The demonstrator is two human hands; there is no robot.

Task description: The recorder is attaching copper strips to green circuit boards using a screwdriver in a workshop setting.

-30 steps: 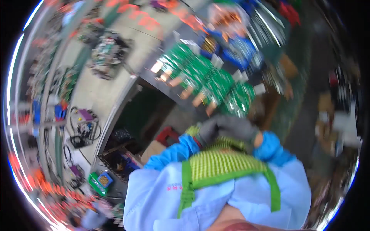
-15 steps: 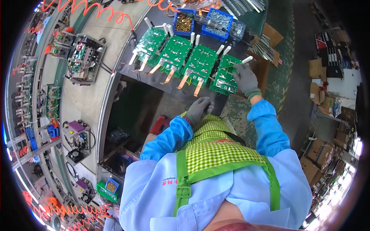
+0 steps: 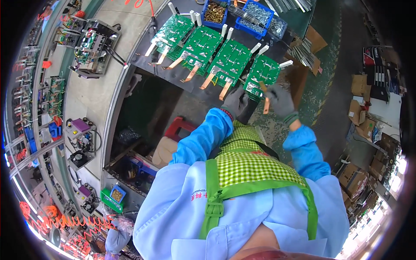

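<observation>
Four stacks of green circuit boards lie in a slanted row on the dark bench. Over the near edge of the rightmost circuit board, my right hand, in a grey glove, pinches a copper strip. The gloved fingers hide part of the strip. My left hand, also gloved, is beside that board's near left corner with its fingers curled in. What those fingers hold, if anything, is hidden. Copper strips stick out from the near edge of the neighbouring circuit board. White posts stand at the boards' far corners.
Behind the boards are a blue bin of brass-coloured parts and a blue bin of silver hardware, with a power screwdriver across them. Metal strips lie in a carton at the right. A red stool stands below the bench.
My right hand has come nearer from the board's far right side, now with a copper strip at its near edge. My left hand has moved up to the board's corner. The view has shifted.
</observation>
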